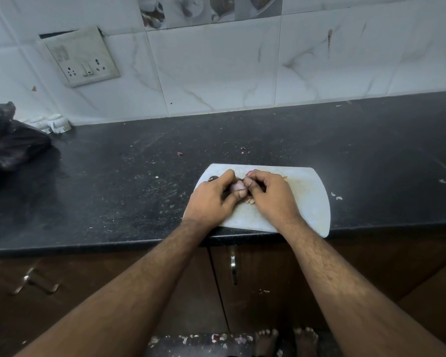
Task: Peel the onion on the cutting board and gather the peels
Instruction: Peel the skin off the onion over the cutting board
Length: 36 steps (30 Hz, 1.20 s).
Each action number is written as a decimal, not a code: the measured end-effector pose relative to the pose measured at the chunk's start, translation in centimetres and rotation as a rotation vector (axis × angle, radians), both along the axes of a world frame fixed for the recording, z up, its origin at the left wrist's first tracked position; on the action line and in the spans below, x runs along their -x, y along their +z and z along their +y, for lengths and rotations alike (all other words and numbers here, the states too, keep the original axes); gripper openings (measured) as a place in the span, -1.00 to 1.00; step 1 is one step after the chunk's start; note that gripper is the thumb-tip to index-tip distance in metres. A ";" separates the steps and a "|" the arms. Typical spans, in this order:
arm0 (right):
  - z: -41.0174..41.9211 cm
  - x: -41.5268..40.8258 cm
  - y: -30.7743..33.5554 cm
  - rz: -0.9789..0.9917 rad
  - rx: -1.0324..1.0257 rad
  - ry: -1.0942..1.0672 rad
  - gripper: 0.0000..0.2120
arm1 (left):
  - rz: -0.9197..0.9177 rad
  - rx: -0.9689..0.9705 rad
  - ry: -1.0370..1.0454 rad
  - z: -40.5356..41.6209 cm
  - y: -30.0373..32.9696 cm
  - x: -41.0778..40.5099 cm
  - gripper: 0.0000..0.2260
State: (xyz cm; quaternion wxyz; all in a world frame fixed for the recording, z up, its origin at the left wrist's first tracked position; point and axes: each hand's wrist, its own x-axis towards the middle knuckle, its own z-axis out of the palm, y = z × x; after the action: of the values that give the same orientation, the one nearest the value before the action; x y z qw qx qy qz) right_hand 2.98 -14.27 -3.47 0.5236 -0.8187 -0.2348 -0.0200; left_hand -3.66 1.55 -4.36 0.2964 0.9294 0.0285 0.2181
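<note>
Head view: a person's left hand (211, 199) and right hand (268, 194) meet over a white cutting board (309, 202) on a dark counter (113, 181), curled fingers pinching a small pale onion (236, 187) between them.

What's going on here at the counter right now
A person is peeling a small onion over a white cutting board at the edge of a dark countertop. The left hand holds the onion, and the right hand pinches at its skin with thumb and fingertips. A few peel scraps lie on the board under the hands, and more bits are scattered on the counter. A dark plastic bag sits far left.
</note>
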 end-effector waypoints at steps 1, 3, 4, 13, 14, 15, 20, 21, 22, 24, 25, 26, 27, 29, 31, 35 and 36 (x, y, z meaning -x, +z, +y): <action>0.0 0.0 0.0 -0.008 -0.001 0.001 -0.86 | -0.004 0.012 -0.008 -0.1 0.1 0.0 -0.73; -0.1 0.0 0.0 -0.014 -0.008 0.003 -0.88 | -0.013 0.044 -0.022 -0.2 0.3 0.1 -0.77; -0.1 0.0 0.0 -0.015 -0.011 0.005 -0.89 | -0.017 0.056 -0.022 -0.2 0.4 0.2 -0.79; -0.1 -0.2 -0.1 -0.034 -0.014 0.041 -0.89 | -0.048 0.087 0.071 0.1 0.5 0.0 -0.76; -0.1 -0.2 -0.1 -0.038 -0.011 0.041 -0.89 | -0.047 0.087 0.084 0.2 0.5 -0.1 -0.76; -0.1 -0.2 -0.1 -0.042 -0.008 0.043 -0.89 | -0.044 0.083 0.096 0.2 0.5 -0.1 -0.76; 0.1 -0.4 -0.3 -0.047 -0.001 0.055 -0.89 | -0.068 0.084 0.127 0.1 0.6 -0.1 -0.85; 0.1 -0.4 -0.3 -0.046 0.001 0.053 -0.88 | -0.066 0.092 0.127 0.1 0.5 -0.1 -0.86; 0.2 -0.4 -0.3 -0.044 0.004 0.047 -0.88 | -0.060 0.107 0.128 0.1 0.5 -0.1 -0.87; 0.2 -0.4 -0.4 -0.044 0.011 0.036 -0.87 | -0.052 0.141 0.132 0.0 0.5 -0.1 -0.87; 0.2 -0.4 -0.4 -0.042 0.013 0.032 -0.86 | -0.050 0.156 0.130 0.0 0.6 0.0 -0.85; 0.2 -0.5 -0.4 -0.035 0.014 0.027 -0.86 | -0.046 0.170 0.127 -0.1 0.6 0.0 -0.83; 0.3 -0.4 -0.5 -0.029 0.014 0.022 -0.86 | -0.039 0.183 0.121 -0.1 0.7 0.0 -0.83; 0.2 -0.4 -0.4 -0.019 0.008 0.014 -0.86 | -0.024 0.198 0.094 -0.1 0.7 0.1 -0.86; 0.1 -0.4 -0.4 -0.022 0.001 0.014 -0.86 | -0.019 0.207 0.066 -0.2 0.7 0.1 -0.87; 0.1 -0.4 -0.3 -0.027 0.013 0.015 -0.85 | -0.022 0.165 0.065 -0.2 0.8 0.3 -0.85; 0.1 -0.4 -0.3 -0.026 0.017 0.017 -0.85 | -0.025 0.152 0.069 -0.2 0.9 0.3 -0.84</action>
State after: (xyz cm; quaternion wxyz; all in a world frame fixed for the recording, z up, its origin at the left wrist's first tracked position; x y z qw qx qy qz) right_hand 3.38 -14.14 -3.79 0.5138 -0.8207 -0.2487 -0.0243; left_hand -3.98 1.30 -3.50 0.3586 0.8999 0.0733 0.2371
